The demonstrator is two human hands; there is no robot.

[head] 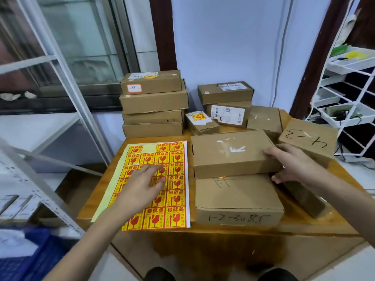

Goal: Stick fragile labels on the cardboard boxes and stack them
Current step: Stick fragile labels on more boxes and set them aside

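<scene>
My left hand (pixel 140 185) rests flat on the yellow-red fragile-label sheet (pixel 174 179), right hand (pixel 292 163) grips the flat brown cardboard box (pixel 229 153); next I'd peel one label.

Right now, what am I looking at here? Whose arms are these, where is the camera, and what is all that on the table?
There is no machine: a person wears a camera on the head, looking down at their own arms. The left hand lies flat on the sheet of fragile labels, red and yellow stickers, a few already peeled off. The right hand has its grip on the end of the top box, which rests on the box marked 1-2-30. Behind stands a stack of four boxes and more loose boxes, all on the wooden table.
</scene>
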